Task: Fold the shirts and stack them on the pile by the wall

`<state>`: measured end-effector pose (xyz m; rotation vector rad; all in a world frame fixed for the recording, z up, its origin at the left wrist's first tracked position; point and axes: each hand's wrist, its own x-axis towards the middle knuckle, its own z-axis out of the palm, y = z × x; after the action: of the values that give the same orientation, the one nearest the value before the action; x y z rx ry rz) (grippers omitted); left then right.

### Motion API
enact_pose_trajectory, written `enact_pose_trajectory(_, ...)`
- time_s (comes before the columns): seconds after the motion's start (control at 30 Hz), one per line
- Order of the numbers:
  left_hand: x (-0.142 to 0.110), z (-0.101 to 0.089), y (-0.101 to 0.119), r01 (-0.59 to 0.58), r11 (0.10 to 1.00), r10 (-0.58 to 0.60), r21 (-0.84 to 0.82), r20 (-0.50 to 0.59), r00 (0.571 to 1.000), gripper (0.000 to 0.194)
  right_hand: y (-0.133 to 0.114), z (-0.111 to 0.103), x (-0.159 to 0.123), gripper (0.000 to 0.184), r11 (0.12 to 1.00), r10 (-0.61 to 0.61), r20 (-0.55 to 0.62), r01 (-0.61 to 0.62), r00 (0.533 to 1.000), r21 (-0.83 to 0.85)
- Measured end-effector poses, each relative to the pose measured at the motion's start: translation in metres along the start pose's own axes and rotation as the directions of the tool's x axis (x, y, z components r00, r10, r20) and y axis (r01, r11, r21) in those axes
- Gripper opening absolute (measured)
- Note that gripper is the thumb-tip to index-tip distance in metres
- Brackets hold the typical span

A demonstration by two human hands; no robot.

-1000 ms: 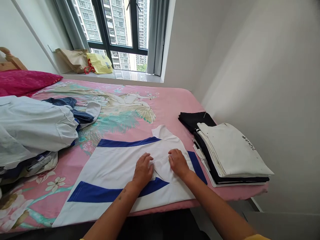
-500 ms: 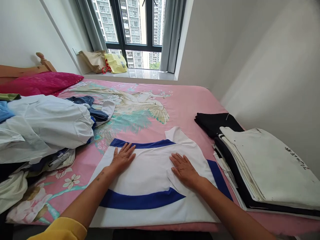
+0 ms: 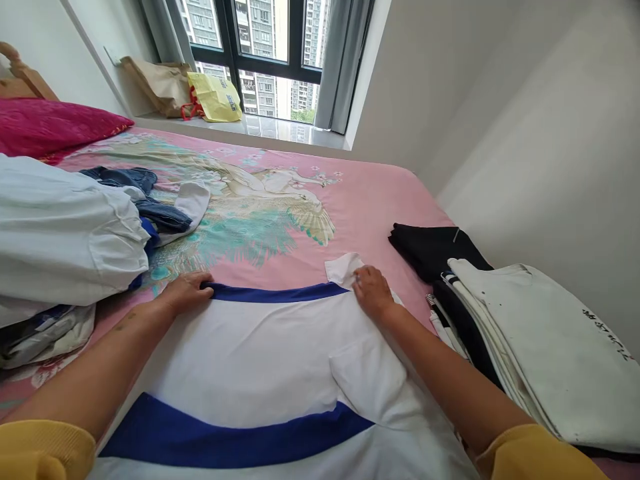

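A white shirt [image 3: 270, 353] with blue bands is spread on the bed in front of me, its far edge trimmed in blue. My left hand [image 3: 187, 292] is closed on the shirt's far left corner, thumb along the blue edge. At the far right, beside the small white sleeve or collar piece, my right hand [image 3: 371, 291] grips the shirt with bent fingers. A folded flap of white cloth lies just below the right hand. The fingertips of both hands are partly hidden by cloth or by the hands themselves.
To the left lies a heap of loose clothes [image 3: 65, 233], with jeans [image 3: 160, 212] at its edge. Folded clothes [image 3: 555, 333] are stacked on the right by the wall, near a black folded garment [image 3: 435, 250]. Bags [image 3: 215, 97] stand on the windowsill beyond the pink bedspread [image 3: 380, 193].
Both hands went from lying flat on the shirt to gripping its far edge, the left moving outward and the right farther away. The view has shifted slightly.
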<state>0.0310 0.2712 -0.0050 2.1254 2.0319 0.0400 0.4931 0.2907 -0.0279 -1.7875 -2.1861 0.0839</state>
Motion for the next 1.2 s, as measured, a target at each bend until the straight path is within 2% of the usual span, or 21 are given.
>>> enact_pose_trajectory(0.07, -0.001, 0.001, -0.007, 0.012, 0.993, -0.008, -0.115, 0.042, 0.999, 0.034, 0.011, 0.000, 0.024, 0.042, 0.972, 0.206, 0.030, -0.208, 0.978, 0.108)
enact_pose_trajectory(0.13, -0.002, 0.005, -0.011, 0.031, 0.983, -0.022, -0.183, 0.055, 0.998, 0.033, 0.021, 0.001, 0.048, 0.050, 0.891, 0.379, 0.156, -0.406, 0.912, 0.206)
enact_pose_trajectory(0.2, -0.002, 0.011, -0.013, 0.057, 0.975, -0.052, -0.215, 0.026, 0.998, 0.033, 0.029, 0.002, 0.067, 0.045, 0.829, 0.428, 0.274, -0.495, 0.861, 0.259)
enact_pose_trajectory(0.37, -0.007, 0.029, -0.011, 0.108, 0.962, -0.142, -0.252, -0.121, 0.983, 0.031, 0.031, -0.004, 0.089, 0.021, 0.788, 0.313, 0.367, -0.455, 0.876, 0.414)
enact_pose_trajectory(0.53, -0.016, 0.038, -0.007, 0.125, 0.948, -0.203, -0.292, -0.252, 0.946, 0.030, 0.029, -0.016, 0.096, 0.027, 0.701, 0.272, 0.382, -0.454, 0.883, 0.550)
enact_pose_trajectory(0.6, -0.018, 0.040, -0.007, 0.120, 0.939, -0.213, -0.321, -0.270, 0.939, 0.030, 0.030, -0.020, 0.098, 0.033, 0.680, 0.270, 0.431, -0.487, 0.861, 0.548)
enact_pose_trajectory(0.67, -0.018, 0.042, -0.008, 0.120, 0.934, -0.222, -0.335, -0.285, 0.932, 0.029, 0.028, -0.021, 0.099, 0.041, 0.673, 0.250, 0.518, -0.531, 0.818, 0.515)
enact_pose_trajectory(0.73, -0.018, 0.043, -0.009, 0.120, 0.931, -0.230, -0.346, -0.299, 0.926, 0.029, 0.025, -0.021, 0.100, 0.041, 0.667, 0.206, 0.593, -0.555, 0.778, 0.497)
enact_pose_trajectory(0.77, -0.018, 0.044, -0.009, 0.118, 0.929, -0.233, -0.351, -0.305, 0.923, 0.029, 0.022, -0.021, 0.100, 0.038, 0.658, 0.182, 0.603, -0.552, 0.777, 0.513)
enact_pose_trajectory(0.8, -0.019, 0.045, -0.009, 0.114, 0.927, -0.233, -0.357, -0.311, 0.921, 0.029, 0.020, -0.021, 0.101, 0.032, 0.642, 0.161, 0.584, -0.534, 0.796, 0.551)
enact_pose_trajectory(0.87, -0.019, 0.045, -0.008, 0.106, 0.925, -0.232, -0.366, -0.321, 0.918, 0.028, 0.017, -0.020, 0.103, 0.021, 0.604, 0.145, 0.472, -0.456, 0.869, 0.653)
enact_pose_trajectory(0.9, -0.020, 0.046, -0.008, 0.103, 0.924, -0.233, -0.369, -0.325, 0.916, 0.028, 0.016, -0.021, 0.104, 0.017, 0.590, 0.164, 0.405, -0.419, 0.899, 0.690)
enact_pose_trajectory(0.97, -0.020, 0.046, -0.008, 0.102, 0.922, -0.236, -0.373, -0.333, 0.913, 0.027, 0.019, -0.024, 0.106, 0.015, 0.590, 0.249, 0.292, -0.384, 0.923, 0.710)
enact_pose_trajectory(1.0, -0.020, 0.046, -0.008, 0.103, 0.922, -0.238, -0.373, -0.335, 0.912, 0.027, 0.021, -0.025, 0.107, 0.017, 0.603, 0.296, 0.260, -0.391, 0.919, 0.696)
enact_pose_trajectory(1.07, -0.020, 0.047, -0.009, 0.103, 0.922, -0.238, -0.374, -0.337, 0.911, 0.026, 0.027, -0.029, 0.108, 0.026, 0.623, 0.345, 0.296, -0.453, 0.891, 0.637)
enact_pose_trajectory(1.13, -0.019, 0.048, -0.011, 0.096, 0.921, -0.233, -0.377, -0.336, 0.913, 0.026, 0.031, -0.031, 0.108, 0.034, 0.633, 0.311, 0.425, -0.519, 0.850, 0.575)
enact_pose_trajectory(1.2, -0.018, 0.049, -0.012, 0.084, 0.921, -0.222, -0.381, -0.334, 0.916, 0.026, 0.032, -0.030, 0.108, 0.039, 0.647, 0.241, 0.573, -0.570, 0.783, 0.506)
